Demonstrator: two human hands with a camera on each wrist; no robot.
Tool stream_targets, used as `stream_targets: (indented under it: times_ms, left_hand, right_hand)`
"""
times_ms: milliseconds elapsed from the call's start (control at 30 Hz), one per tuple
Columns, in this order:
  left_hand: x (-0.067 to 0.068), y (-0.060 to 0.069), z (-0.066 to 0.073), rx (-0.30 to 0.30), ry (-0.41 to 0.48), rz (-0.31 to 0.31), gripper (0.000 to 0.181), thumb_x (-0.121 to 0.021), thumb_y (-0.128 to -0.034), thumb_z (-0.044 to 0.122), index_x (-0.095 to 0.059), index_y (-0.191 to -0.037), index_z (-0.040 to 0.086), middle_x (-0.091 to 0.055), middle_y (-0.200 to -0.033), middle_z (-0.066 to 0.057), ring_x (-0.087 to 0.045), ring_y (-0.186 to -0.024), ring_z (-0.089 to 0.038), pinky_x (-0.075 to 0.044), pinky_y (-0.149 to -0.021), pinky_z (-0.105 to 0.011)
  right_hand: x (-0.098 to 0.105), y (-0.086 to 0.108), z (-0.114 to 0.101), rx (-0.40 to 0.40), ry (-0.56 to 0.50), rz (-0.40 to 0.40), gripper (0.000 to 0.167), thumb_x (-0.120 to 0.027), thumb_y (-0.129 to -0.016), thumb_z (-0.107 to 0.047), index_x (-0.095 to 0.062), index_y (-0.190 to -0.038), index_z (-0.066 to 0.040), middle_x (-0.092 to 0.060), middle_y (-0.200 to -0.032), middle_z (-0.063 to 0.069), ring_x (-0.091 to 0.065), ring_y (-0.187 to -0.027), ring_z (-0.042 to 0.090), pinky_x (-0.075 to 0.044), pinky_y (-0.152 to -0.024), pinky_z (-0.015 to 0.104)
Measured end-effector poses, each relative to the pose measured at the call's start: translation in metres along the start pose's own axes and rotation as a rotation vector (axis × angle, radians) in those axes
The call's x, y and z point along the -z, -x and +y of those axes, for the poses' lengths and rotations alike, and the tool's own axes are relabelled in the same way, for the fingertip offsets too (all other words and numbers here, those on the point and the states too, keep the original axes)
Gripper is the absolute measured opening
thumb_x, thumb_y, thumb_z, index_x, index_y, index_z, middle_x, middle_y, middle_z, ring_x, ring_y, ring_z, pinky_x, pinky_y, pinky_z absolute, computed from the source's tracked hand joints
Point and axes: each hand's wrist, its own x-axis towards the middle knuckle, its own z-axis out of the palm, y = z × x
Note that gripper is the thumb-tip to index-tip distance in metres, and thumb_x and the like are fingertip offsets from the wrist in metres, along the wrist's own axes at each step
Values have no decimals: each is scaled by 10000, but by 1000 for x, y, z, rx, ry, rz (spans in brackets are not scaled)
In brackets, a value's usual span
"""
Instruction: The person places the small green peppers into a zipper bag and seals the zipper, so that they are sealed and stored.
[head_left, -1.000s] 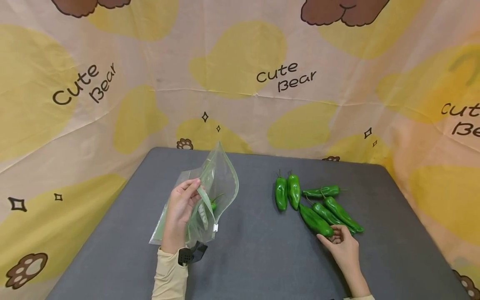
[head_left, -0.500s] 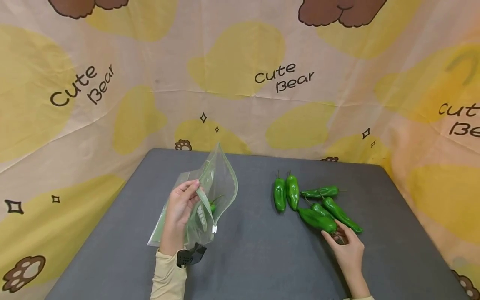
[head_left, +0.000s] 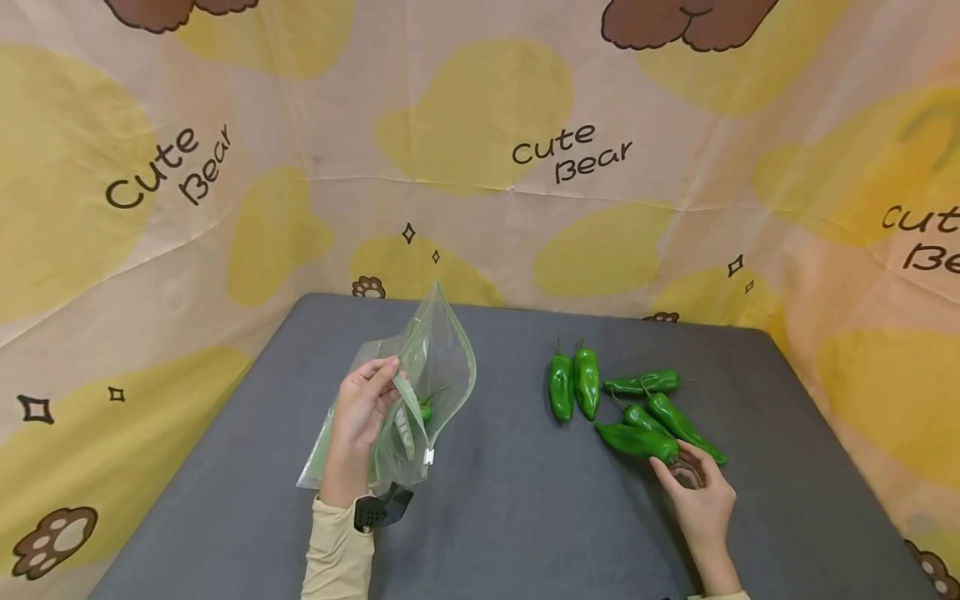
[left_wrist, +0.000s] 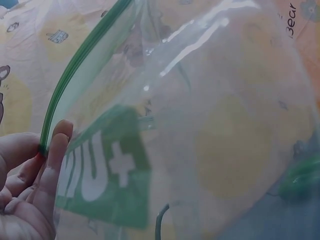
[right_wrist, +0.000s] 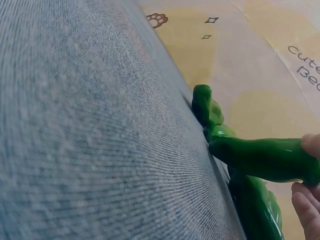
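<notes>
A glossy, tapered green pepper (head_left: 630, 439) is pinched at one end by the nearer right hand (head_left: 703, 500), its long axis mostly crosswise, tip leftward toward the clear, green-edged plastic zip bag (head_left: 455, 367), well apart. The left hand (head_left: 363, 408) pinches the bag's gaping rim. Whether the tip touches the flat grey table (head_left: 510, 517) is unclear; a yellow-patterned pink cloth (head_left: 465, 125) backs it.

Right grip (head_left: 701, 498) shifted rightward, its green pepper (head_left: 634, 441) swung more crosswise, apparently slightly raised
</notes>
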Motion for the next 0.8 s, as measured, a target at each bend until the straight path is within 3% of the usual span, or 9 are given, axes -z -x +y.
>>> stream_targets:
  times_ms: [133,433,667,800]
  left_hand:
    - [0,1,1,-3,-10,3,300,-446,-894,-88,-665,-769,73,-626,-655,-44,-611,-590,-117,-497,-542,-178]
    - [2,3,1,1,-11,-3,336,-421,-900,-97,-669,-759,80,-628,-646,-40,-610,-581,-113,-494,-536,-176]
    - [4,3,2,-2,11,5,314,-426,-902,-89,-662,-775,74,-625,-655,-38,-609,-589,-110,-490,-533,-175]
    - [4,1,3,-3,13,13,304,-434,-897,-87,-660,-775,77,-625,-664,-37,-612,-600,-112,-493,-538,-179]
  right_hand:
    - [-1,-1,-4,-33,-54,9,445,-738,-606,158,-588,-1021,99,-591,-845,12,-549,-658,25,-447,-594,92]
    - [-2,-2,-11,-175,-108,-49,458,-710,-681,117,-555,-1109,67,-544,-903,1,-521,-643,57,-432,-587,96]
    - [-11,-11,13,-52,-283,-98,449,-701,-715,87,-567,-1139,28,-550,-902,80,-526,-666,93,-437,-573,123]
    - [-15,-26,-20,-37,-385,-104,385,-674,-718,118,-572,-1089,90,-542,-931,110,-519,-688,120,-444,-612,137]
